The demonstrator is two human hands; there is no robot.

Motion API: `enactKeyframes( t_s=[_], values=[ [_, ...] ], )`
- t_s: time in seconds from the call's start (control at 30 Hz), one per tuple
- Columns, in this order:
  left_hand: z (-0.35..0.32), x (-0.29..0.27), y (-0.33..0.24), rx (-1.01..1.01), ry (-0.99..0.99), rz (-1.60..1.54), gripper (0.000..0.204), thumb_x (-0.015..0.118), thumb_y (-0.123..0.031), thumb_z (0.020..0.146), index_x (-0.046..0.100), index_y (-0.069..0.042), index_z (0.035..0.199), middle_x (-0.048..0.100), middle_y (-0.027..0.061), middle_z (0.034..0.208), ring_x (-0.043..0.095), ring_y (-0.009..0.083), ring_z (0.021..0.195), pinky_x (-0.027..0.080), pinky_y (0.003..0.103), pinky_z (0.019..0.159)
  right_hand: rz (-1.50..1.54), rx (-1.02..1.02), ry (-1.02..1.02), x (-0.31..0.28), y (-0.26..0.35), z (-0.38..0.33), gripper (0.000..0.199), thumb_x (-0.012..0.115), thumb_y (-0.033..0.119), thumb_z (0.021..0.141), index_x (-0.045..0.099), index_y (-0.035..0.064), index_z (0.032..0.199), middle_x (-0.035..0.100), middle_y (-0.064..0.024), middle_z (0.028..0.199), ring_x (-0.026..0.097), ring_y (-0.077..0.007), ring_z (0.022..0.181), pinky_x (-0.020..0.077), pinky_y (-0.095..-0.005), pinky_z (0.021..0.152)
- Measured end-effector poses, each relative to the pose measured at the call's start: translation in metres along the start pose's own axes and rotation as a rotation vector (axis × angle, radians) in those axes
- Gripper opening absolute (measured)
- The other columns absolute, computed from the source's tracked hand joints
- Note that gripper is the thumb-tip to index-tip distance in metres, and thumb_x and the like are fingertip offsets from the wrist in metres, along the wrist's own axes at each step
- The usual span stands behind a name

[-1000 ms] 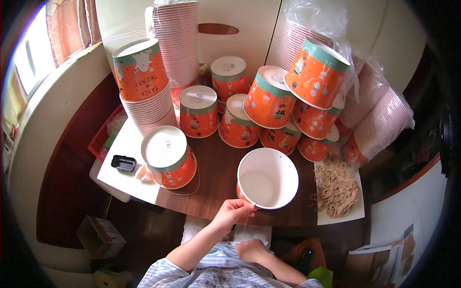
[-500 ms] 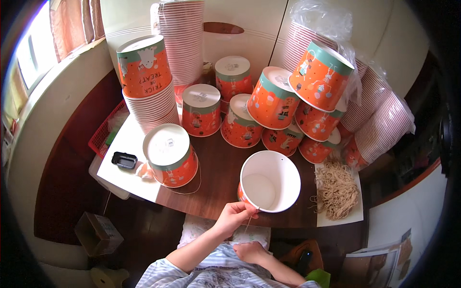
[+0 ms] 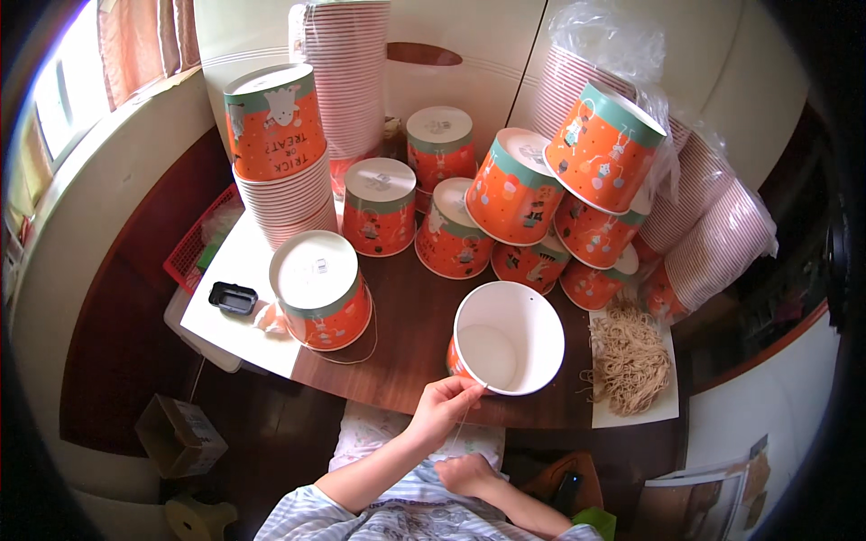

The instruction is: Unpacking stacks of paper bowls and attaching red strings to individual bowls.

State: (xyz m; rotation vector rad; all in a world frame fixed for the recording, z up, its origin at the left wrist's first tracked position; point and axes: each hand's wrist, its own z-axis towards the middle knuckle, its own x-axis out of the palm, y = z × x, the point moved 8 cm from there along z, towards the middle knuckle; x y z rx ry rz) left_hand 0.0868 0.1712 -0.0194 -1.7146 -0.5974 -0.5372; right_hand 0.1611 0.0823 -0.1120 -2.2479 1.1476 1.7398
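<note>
An orange paper bucket (image 3: 507, 339) with a white inside stands mouth up near the table's front edge. At its near rim, the thumb and fingertips of my left hand (image 3: 445, 408) are pinched on a thin beige string, beside the wall of the bucket. The string (image 3: 461, 427) trails down from those fingers toward my right hand (image 3: 470, 473). That hand is closed above my lap, and what lies in it, if anything, is hidden. Left of the bucket, an upside-down bucket (image 3: 316, 270) has a loop of string at its side.
Several upside-down orange buckets (image 3: 379, 212) stand behind, some stacked. Tall nested stacks (image 3: 341, 86) rise at the back, and plastic-wrapped stacks (image 3: 717, 248) lean at the right. A heap of beige strings (image 3: 630, 356) lies on the right. A small black tray (image 3: 233, 298) sits at the left.
My left hand stays at the bucket's near rim, with only a slight shift. My right hand has hardly moved. The bucket keeps its place.
</note>
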Motion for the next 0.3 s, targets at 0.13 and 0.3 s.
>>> enactKeyframes(
  t_s=[0.13, 0.3],
  values=[
    [0.006, -0.003, 0.003, -0.054, 0.028, 0.032, 0.01, 0.057, -0.015, 0.084, 0.06, -0.006, 0.084, 0.057, -0.0018, 0.069, 0.047, 0.0028, 0.057, 0.035, 0.015, 0.05, 0.024, 0.001, -0.015, -0.001, -0.001, 0.001, 0.016, 0.044, 0.019, 0.077, 0.054, 0.0084, 0.075, 0.062, -0.0118, 0.071, 0.061, -0.0306, 0.062, 0.0477, -0.0451, 0.052],
    [0.012, -0.01, 0.004, 0.056, -0.027, 0.03, 0.009, 0.057, -0.016, 0.085, 0.058, -0.008, 0.084, 0.058, -0.0005, 0.068, 0.049, 0.003, 0.058, 0.036, 0.014, 0.051, 0.08, 0.107, 0.074, -0.005, -0.007, -0.002, 0.017, 0.044, 0.021, 0.079, 0.053, 0.009, 0.086, 0.062, -0.0149, 0.079, 0.061, -0.0314, 0.071, 0.0472, -0.048, 0.061]
  ],
)
